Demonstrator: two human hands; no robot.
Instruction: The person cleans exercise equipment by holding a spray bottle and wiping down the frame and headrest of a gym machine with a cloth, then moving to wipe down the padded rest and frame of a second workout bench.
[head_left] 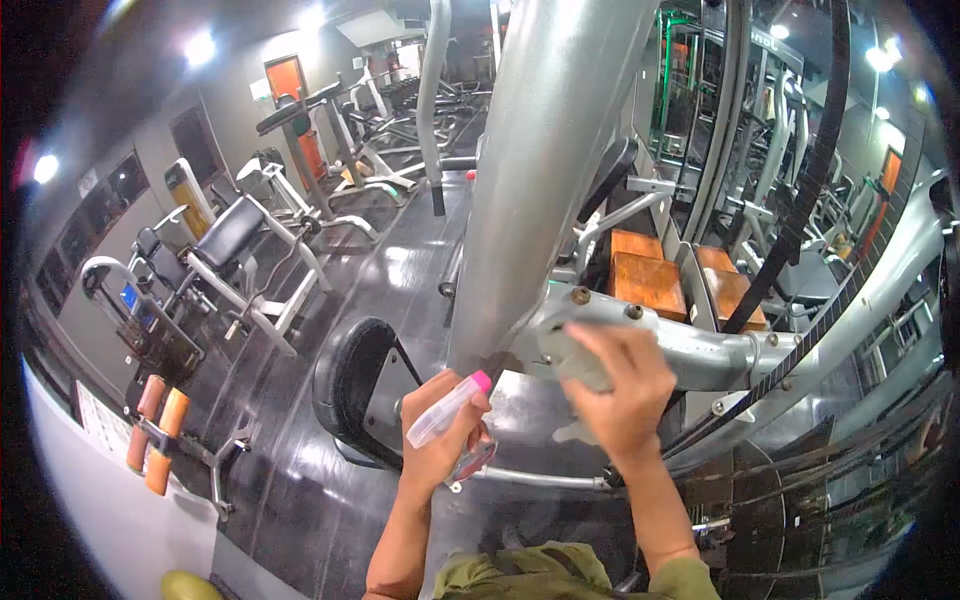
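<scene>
My left hand [436,425] is closed around a spray bottle [447,412] with a whitish head and a pink nozzle; the fingers cover part of its clear body. In my right hand [628,388] is a greyish cloth [574,360], blurred by motion. The cloth lies against the silver tube frame [660,335] of a gym machine, near its bolts. A thick silver upright [545,150] of the same machine rises between and beyond my hands. Left of my left hand is a black padded cushion [350,385].
Wooden boxes [645,275] stand behind the frame by a mirror. A black belt [800,350] runs diagonally at the right. Benches and machines [240,235] fill the left side. Orange foam rollers [165,440] are at the lower left, above a green ball [190,586].
</scene>
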